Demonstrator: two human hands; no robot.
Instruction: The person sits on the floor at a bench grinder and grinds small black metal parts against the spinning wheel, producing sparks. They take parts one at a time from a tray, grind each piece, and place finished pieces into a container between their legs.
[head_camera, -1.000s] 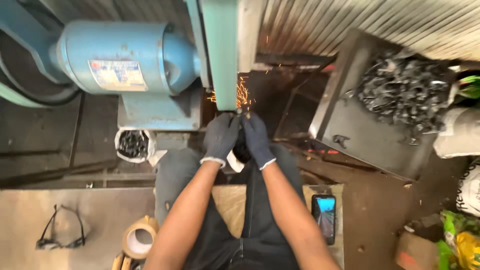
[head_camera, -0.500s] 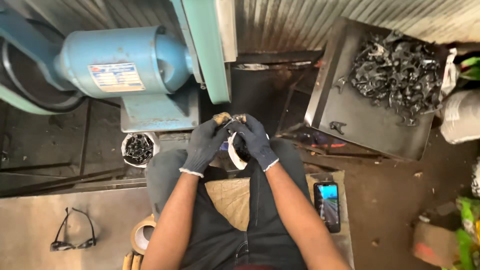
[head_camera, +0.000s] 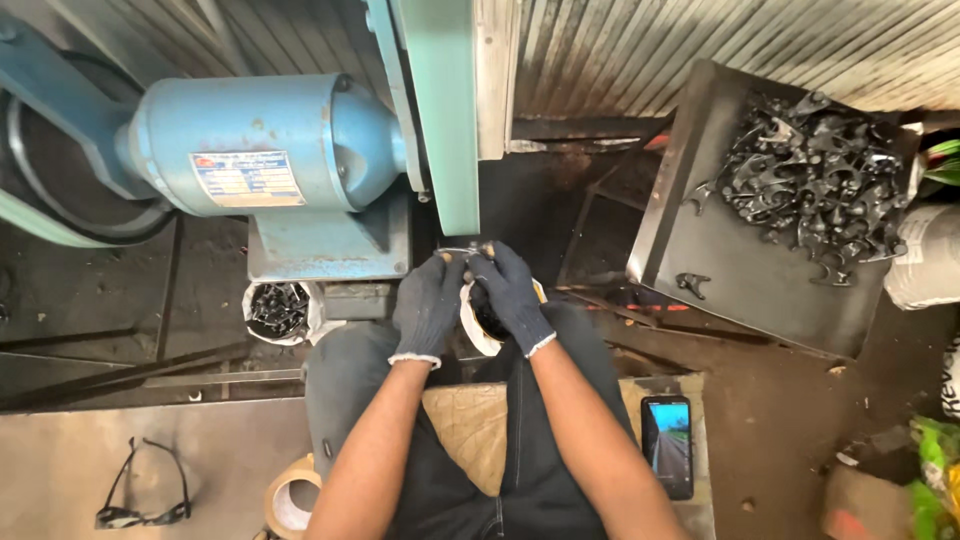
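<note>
Both hands have come back a bit from the green grinder belt (head_camera: 440, 110), and no sparks fly now. From my head camera, my left hand (head_camera: 428, 308) and right hand (head_camera: 508, 292) pinch a small metal piece (head_camera: 462, 252) between gloved fingertips (head_camera: 446, 262), just below the belt. Beside my knee sits a white cup (head_camera: 280, 312) of parts.

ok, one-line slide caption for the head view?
Gloved left hand and right hand hold a small metal part below the blue grinder.
</note>
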